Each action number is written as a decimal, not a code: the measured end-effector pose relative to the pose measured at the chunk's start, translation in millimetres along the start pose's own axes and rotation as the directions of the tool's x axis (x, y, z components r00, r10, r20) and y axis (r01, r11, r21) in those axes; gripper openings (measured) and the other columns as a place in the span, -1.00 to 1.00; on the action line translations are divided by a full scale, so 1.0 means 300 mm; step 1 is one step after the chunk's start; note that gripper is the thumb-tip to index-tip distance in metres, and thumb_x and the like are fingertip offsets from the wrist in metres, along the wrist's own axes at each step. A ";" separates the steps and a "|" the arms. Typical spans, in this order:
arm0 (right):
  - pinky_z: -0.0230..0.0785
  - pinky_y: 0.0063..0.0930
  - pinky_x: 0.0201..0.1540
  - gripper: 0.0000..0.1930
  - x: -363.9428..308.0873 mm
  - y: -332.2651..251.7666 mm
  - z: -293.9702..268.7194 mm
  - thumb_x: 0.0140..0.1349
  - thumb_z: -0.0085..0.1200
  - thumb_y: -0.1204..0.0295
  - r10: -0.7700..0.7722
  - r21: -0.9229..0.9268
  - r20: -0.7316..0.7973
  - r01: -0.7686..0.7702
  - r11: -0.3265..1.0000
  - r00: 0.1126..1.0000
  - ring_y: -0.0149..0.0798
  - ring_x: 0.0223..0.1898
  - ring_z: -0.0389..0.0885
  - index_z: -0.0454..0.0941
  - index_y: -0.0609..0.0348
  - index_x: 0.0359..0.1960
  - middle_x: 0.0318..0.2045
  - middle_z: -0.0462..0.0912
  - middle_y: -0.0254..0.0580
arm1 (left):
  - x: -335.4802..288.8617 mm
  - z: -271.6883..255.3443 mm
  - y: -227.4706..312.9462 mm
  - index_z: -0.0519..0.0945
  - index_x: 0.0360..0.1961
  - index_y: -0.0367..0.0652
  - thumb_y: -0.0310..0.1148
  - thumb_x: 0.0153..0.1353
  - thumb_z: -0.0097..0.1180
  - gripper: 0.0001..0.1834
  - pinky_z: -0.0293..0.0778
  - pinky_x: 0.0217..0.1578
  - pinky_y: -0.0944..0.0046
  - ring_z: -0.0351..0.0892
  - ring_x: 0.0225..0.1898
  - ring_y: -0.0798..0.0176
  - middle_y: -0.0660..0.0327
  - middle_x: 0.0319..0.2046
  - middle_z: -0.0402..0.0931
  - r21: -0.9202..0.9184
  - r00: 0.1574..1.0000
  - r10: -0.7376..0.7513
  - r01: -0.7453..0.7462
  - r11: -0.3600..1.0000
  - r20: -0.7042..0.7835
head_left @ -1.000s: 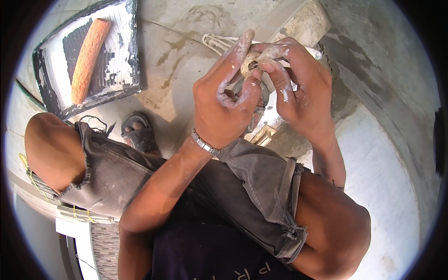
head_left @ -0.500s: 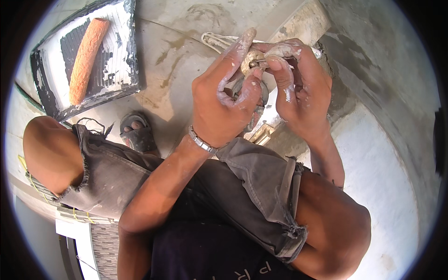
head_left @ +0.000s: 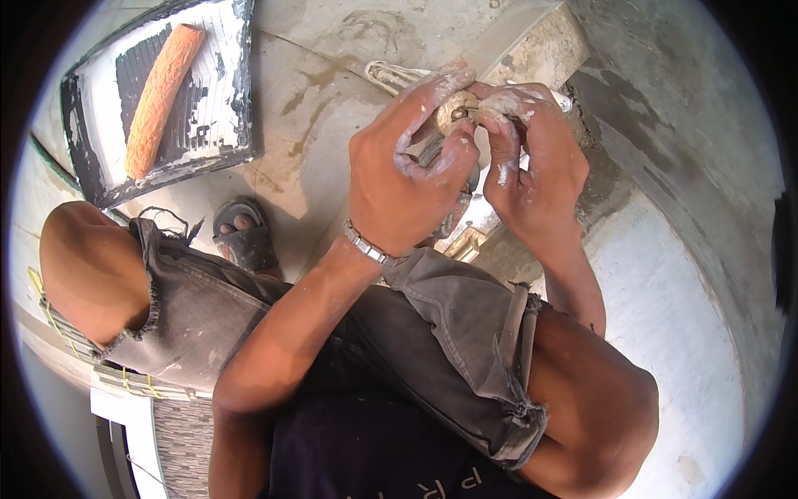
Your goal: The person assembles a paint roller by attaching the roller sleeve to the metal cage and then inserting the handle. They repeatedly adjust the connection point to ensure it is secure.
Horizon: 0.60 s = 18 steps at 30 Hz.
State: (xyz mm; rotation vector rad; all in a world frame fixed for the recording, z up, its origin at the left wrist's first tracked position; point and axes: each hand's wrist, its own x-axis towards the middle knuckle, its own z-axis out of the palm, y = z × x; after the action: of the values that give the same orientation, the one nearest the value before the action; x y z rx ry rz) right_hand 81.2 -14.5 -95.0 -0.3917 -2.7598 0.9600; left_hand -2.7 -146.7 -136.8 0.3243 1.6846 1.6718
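Close together, my two hands are whitened with dried paint or plaster. My left hand, with a metal watch band at the wrist, grips a small, round, cream-coloured piece between thumb and fingers. A short metal part shows at the middle of this piece; its exact kind is unclear. My right hand is closed, its thumb and fingertips pinched at the metal part. What lies between those fingertips is mostly hidden. Just beneath the hands, a sandalled foot shows in part.
At the upper left, an orange textured paint roller sleeve lies in a black paint tray smeared with white. A looped white cord lies beyond my left hand. A pale block stands behind my right hand, near a white slab.
Both hands have shifted slightly downward together, and the right fingers are curled a little differently at the round piece. The tray appears slightly higher and further right in view.
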 end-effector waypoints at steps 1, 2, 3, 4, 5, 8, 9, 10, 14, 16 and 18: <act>0.54 -0.09 -0.28 -0.64 -0.007 0.004 0.005 0.13 0.22 0.74 -0.010 0.003 -0.009 0.010 1.000 1.000 0.26 -0.25 0.63 0.53 0.37 0.00 -0.16 0.59 0.17 | 0.000 0.002 -0.003 0.64 0.20 -0.32 -0.58 0.18 0.24 -0.50 0.66 -0.05 0.25 0.80 -0.08 0.13 -0.07 -0.02 0.74 -0.005 1.000 0.017 -0.017 1.000 -0.007; 0.55 -0.09 -0.29 -0.63 -0.009 0.006 0.008 0.12 0.21 0.74 -0.020 0.006 -0.019 0.020 1.000 1.000 0.26 -0.24 0.64 0.54 0.37 0.00 -0.15 0.59 0.18 | 0.000 0.004 -0.007 0.64 0.19 -0.32 -0.58 0.17 0.23 -0.51 0.66 -0.05 0.25 0.81 -0.08 0.11 -0.08 -0.02 0.73 -0.008 0.999 0.034 -0.034 0.999 -0.014; 0.54 -0.08 -0.30 -0.63 -0.009 0.007 0.008 0.12 0.21 0.75 -0.018 0.017 -0.014 0.019 1.000 1.000 0.26 -0.25 0.63 0.54 0.37 0.00 -0.15 0.59 0.18 | 0.000 0.006 -0.008 0.65 0.18 -0.32 -0.58 0.17 0.23 -0.51 0.66 -0.05 0.24 0.81 -0.07 0.10 -0.09 -0.02 0.73 -0.012 0.998 0.051 -0.051 0.999 -0.020; 0.54 -0.08 -0.31 -0.64 -0.008 0.007 0.008 0.11 0.20 0.75 -0.017 0.027 -0.010 0.017 1.000 1.000 0.26 -0.26 0.63 0.54 0.37 -0.01 -0.16 0.59 0.18 | -0.002 0.004 -0.006 0.65 0.18 -0.32 -0.59 0.17 0.22 -0.51 0.66 -0.05 0.24 0.81 -0.08 0.11 -0.09 -0.02 0.73 -0.009 0.999 0.038 -0.038 0.999 -0.014; 0.53 -0.07 -0.32 -0.64 -0.007 0.006 0.007 0.11 0.20 0.75 -0.014 0.035 -0.006 0.014 0.999 1.000 0.25 -0.27 0.63 0.54 0.37 -0.01 -0.16 0.59 0.18 | -0.004 0.002 -0.004 0.65 0.18 -0.33 -0.59 0.17 0.20 -0.51 0.66 -0.05 0.24 0.81 -0.08 0.12 -0.09 -0.01 0.73 -0.007 1.000 0.025 -0.025 1.000 -0.006; 0.52 -0.09 -0.32 -0.67 -0.001 -0.005 0.010 0.12 0.19 0.75 0.023 0.060 -0.006 -0.022 0.998 1.000 0.24 -0.30 0.63 0.54 0.37 -0.04 -0.21 0.59 0.18 | -0.011 0.000 -0.021 0.59 0.28 -0.34 -0.64 0.24 0.07 -0.47 0.57 -0.14 0.41 0.67 -0.13 0.39 0.06 0.00 0.71 -0.011 0.999 0.048 -0.047 0.999 0.017; 0.51 -0.10 -0.33 -0.69 0.000 -0.008 0.014 0.13 0.18 0.75 0.036 0.062 -0.021 -0.034 0.997 0.999 0.23 -0.31 0.62 0.54 0.36 -0.05 -0.23 0.59 0.16 | -0.014 0.000 -0.032 0.56 0.32 -0.34 -0.66 0.28 0.01 -0.45 0.52 -0.19 0.50 0.60 -0.16 0.52 0.14 0.01 0.70 -0.015 0.998 0.066 -0.065 0.998 0.024; 0.50 -0.11 -0.34 -0.71 0.001 -0.010 0.018 0.15 0.18 0.75 0.048 0.064 -0.037 -0.046 0.997 0.998 0.21 -0.33 0.61 0.55 0.36 -0.07 -0.25 0.59 0.14 | -0.014 0.001 -0.041 0.55 0.33 -0.34 -0.66 0.29 0.00 -0.45 0.50 -0.21 0.51 0.57 -0.19 0.53 0.15 0.01 0.70 -0.009 0.995 0.094 -0.094 0.996 0.022; 0.46 -0.18 -0.36 -0.80 0.009 -0.010 0.014 0.20 0.17 0.73 0.117 0.094 -0.035 -0.114 0.989 0.992 0.15 -0.38 0.58 0.57 0.33 -0.15 -0.32 0.57 0.05 | -0.004 -0.013 -0.033 0.53 0.36 -0.34 -0.63 0.32 -0.02 -0.44 0.43 -0.30 0.53 0.48 -0.29 0.57 0.17 0.04 0.69 0.008 0.993 0.101 -0.102 0.995 0.052; 0.44 -0.20 -0.37 -0.85 0.009 -0.008 0.014 0.24 0.17 0.70 0.143 0.123 -0.031 -0.138 0.983 0.989 0.13 -0.40 0.56 0.57 0.32 -0.17 -0.35 0.55 0.02 | -0.008 -0.022 -0.022 0.53 0.36 -0.34 -0.62 0.32 -0.03 -0.45 0.41 -0.32 0.54 0.46 -0.30 0.58 0.18 0.04 0.69 0.013 0.995 0.059 -0.060 0.998 0.077; 0.43 -0.21 -0.37 -0.87 0.015 -0.007 0.016 0.27 0.18 0.68 0.184 0.150 -0.045 -0.175 0.973 0.982 0.11 -0.41 0.55 0.58 0.32 -0.17 -0.37 0.54 0.01 | -0.001 -0.027 -0.018 0.54 0.36 -0.34 -0.62 0.32 -0.04 -0.45 0.40 -0.34 0.54 0.46 -0.30 0.59 0.19 0.04 0.69 0.021 0.995 0.035 -0.037 0.999 0.090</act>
State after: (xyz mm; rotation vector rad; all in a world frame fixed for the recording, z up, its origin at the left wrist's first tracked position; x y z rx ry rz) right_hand 75.2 -17.6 -96.9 -0.6429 -2.6151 1.1638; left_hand -5.9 -153.7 -142.8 0.4358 1.6411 1.6409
